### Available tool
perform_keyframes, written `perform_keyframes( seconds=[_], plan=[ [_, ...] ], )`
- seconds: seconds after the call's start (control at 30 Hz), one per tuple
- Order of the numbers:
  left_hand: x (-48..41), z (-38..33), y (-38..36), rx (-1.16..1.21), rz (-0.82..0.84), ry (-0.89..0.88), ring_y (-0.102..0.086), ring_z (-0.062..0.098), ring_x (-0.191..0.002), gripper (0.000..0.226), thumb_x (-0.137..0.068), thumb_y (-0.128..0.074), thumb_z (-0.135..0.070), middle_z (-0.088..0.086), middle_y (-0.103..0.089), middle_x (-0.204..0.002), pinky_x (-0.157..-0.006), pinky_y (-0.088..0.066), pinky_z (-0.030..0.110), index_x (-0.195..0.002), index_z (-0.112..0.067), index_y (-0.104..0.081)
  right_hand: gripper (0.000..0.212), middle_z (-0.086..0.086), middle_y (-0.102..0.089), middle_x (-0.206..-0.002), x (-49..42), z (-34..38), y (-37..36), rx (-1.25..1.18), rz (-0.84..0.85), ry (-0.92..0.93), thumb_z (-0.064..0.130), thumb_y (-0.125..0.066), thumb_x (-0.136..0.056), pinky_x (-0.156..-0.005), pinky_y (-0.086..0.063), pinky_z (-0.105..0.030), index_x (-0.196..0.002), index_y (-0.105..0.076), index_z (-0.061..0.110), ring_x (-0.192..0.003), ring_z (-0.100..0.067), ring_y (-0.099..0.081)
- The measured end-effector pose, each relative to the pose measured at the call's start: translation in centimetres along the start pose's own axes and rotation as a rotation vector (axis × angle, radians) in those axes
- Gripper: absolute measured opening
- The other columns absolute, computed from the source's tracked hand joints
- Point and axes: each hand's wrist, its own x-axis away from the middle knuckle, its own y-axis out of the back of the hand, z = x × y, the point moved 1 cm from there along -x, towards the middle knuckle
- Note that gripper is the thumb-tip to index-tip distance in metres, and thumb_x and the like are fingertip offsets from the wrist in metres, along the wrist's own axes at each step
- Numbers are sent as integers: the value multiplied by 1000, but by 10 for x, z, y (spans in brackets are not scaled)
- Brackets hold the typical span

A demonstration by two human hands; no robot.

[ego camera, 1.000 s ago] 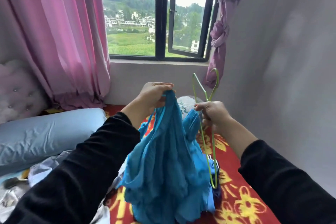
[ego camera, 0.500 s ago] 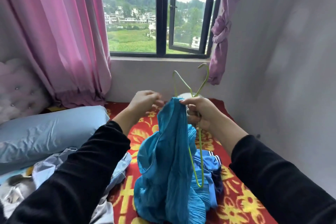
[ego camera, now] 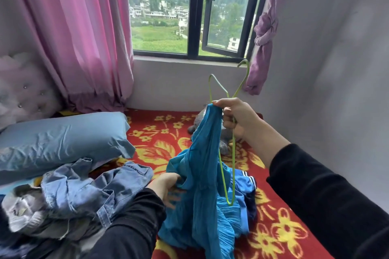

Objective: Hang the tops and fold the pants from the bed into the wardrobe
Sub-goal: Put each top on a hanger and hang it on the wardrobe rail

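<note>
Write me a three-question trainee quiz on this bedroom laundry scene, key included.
1. True or false: the right hand holds both the green wire hanger and the teal crinkled top.
2. Where is the left hand? A) on the light blue pillow; B) low down, at the teal crinkled top's lower part; C) on the window frame.
3. Fill in: the faded denim heap lies to the ____ of the teal crinkled top.

Key: 1 true; 2 B; 3 left.
</note>
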Motion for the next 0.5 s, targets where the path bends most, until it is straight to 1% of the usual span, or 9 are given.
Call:
perform_keyframes(
  seconds=[0.07,0.13,0.17,0.23,0.3,0.37,0.4,0.43,0.5],
  plan=[
    [-9,-16,15,148,-95,-102,-56,23,-64,9,-92,-46,-15,7,-57,-74,-66,-45,34,-87,-11,-52,18,3,-30,-50,1,5,11,109,-79,27,9,-75,-74,-33,-18,-18,-71,-58,10,-37,-7,-21],
    [-2,-48,41,285,-193,-242,-57,23,-65,12,-92,-43,-17,7,-58,-77,-59,-46,31,-92,-14,-55,17,7,-36,-39,-4,9,28,237,-189,63,10,-80,-70,-33,-25,-19,-72,-64,5,-30,-5,-29],
    [4,-68,55,338,-217,-310,-57,23,-66,13,-93,-44,-19,7,-59,-81,-56,-49,31,-93,-16,-56,21,5,-42,-40,-6,11,36,284,-246,80,13,-82,-66,-36,-33,-22,-76,-68,2,-33,-7,-36],
    [27,-107,79,404,-231,-426,-59,25,-67,15,-94,-45,-23,10,-60,-90,-45,-54,30,-101,-17,-57,37,-5,-56,-60,-9,17,51,327,-333,103,20,-86,-56,-47,-45,-31,-84,-72,0,-50,-16,-50],
    [58,-141,89,431,-195,-511,-61,24,-63,14,-97,-45,-22,10,-63,-82,-36,-52,29,-105,-16,-55,33,-9,-58,-71,-10,27,59,346,-372,126,17,-83,-61,-50,-44,-31,-85,-69,-2,-59,-22,-53],
    [94,-168,84,428,-133,-613,-64,16,-49,10,-97,-45,-18,1,-63,-58,-36,-51,26,-93,-16,-53,20,-7,-51,-68,-11,41,61,350,-392,185,9,-75,-68,-47,-38,-27,-80,-62,-1,-57,-20,-49],
    [113,-179,79,419,-108,-661,-63,12,-43,12,-96,-46,-14,-2,-60,-51,-37,-51,24,-86,-15,-53,15,-7,-47,-67,-11,49,61,362,-410,229,7,-72,-69,-46,-36,-27,-78,-60,2,-56,-19,-46],
    [128,-188,76,401,-97,-709,-62,10,-40,14,-94,-48,-11,-3,-58,-52,-38,-51,22,-81,-14,-52,13,-7,-45,-67,-11,56,61,383,-432,280,7,-70,-68,-47,-35,-28,-76,-60,4,-57,-19,-45],
    [150,-198,73,334,-131,-783,-63,11,-44,12,-89,-53,-5,1,-60,-61,-45,-54,22,-79,-11,-53,10,-8,-47,-67,-8,69,60,445,-447,363,8,-69,-69,-50,-37,-30,-74,-62,3,-60,-20,-46]
  ],
)
